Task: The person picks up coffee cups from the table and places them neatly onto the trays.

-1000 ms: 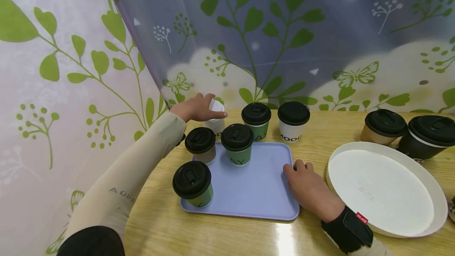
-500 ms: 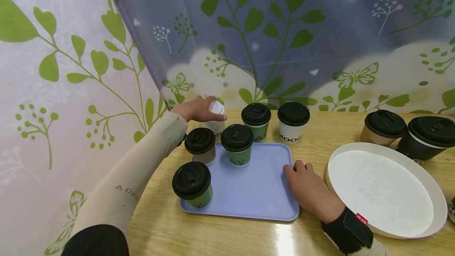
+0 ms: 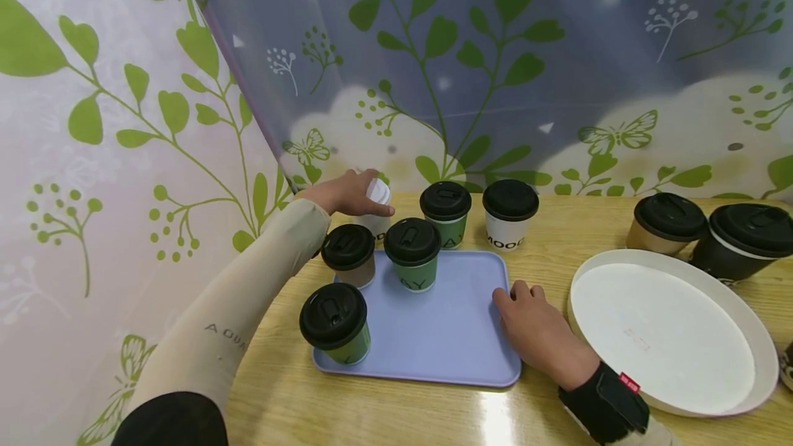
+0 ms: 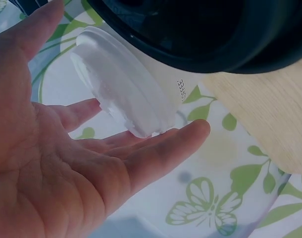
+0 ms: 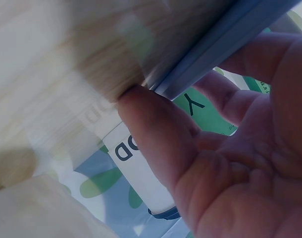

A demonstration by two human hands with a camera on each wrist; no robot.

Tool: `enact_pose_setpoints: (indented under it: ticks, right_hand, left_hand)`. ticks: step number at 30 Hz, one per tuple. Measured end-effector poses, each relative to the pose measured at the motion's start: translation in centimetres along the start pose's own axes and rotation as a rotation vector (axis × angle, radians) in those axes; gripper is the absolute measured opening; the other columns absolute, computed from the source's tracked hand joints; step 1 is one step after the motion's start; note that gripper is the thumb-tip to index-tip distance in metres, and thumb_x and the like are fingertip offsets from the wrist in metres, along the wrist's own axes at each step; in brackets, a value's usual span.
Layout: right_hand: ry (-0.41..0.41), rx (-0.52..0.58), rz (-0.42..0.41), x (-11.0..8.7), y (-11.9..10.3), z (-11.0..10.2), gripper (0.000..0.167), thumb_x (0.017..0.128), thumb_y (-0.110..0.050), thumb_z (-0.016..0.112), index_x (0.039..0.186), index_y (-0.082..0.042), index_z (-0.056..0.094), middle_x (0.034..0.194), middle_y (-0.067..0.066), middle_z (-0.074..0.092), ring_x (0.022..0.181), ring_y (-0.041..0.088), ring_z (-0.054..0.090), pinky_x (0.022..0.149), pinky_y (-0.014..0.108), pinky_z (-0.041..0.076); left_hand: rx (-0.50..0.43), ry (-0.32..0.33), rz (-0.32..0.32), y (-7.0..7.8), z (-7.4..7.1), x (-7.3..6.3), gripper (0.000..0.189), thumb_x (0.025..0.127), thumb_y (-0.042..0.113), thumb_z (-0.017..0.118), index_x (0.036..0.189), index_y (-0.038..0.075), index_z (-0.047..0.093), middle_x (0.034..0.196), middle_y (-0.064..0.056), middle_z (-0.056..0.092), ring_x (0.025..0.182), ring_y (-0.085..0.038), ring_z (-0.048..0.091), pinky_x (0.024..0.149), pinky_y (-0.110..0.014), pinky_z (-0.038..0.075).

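Observation:
At the back left, my left hand (image 3: 350, 193) reaches round a white paper coffee cup (image 3: 376, 226) with a white lid (image 4: 124, 82). In the left wrist view its fingers are spread and nearly straight beside the lid, palm facing it. My right hand (image 3: 537, 329) holds the right edge of a lavender tray (image 3: 458, 329), fingers bent at the rim (image 5: 200, 59). On the tray stand a green cup (image 3: 416, 270) near the middle, a brown cup (image 3: 356, 274) at the back left and another green cup (image 3: 350, 349) at the front left, all with black lids.
Behind the tray stand a green cup (image 3: 451, 229) and a white cup (image 3: 506, 229), both black-lidded. A round white tray (image 3: 657, 336) lies to the right, with a tan cup (image 3: 653, 236) and a larger black cup (image 3: 721, 257) behind it. A patterned cloth (image 3: 471, 109) hangs behind the table.
My left hand has shifted slightly down around the white cup, its forearm a little to the right. The right hand stays at the tray's edge; the cups stand as before.

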State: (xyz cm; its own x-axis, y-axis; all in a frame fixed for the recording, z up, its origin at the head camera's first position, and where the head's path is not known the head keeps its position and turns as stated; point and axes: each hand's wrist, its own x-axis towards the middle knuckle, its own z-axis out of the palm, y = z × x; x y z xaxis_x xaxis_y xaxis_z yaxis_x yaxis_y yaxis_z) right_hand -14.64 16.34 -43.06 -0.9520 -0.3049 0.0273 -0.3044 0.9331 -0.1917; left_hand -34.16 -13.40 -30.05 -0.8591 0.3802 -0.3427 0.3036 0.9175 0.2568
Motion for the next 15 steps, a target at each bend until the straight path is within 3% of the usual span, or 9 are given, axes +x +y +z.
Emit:
enact_pose_setpoints:
  ticks: [15]
  right_hand:
    - [0.001,0.0,0.0,0.03,0.04,0.05,0.014,0.101,-0.008,0.063,0.114,-0.004,0.06,0.1,0.02,0.055,0.083,0.033,0.051,0.061,0.043,0.05]
  left_hand:
    - [0.026,0.026,-0.008,-0.05,0.21,0.43,0.085,0.099,0.043,0.067,0.163,0.01,0.023,0.143,-0.027,0.043,0.123,-0.037,0.049,0.101,-0.049,0.044]
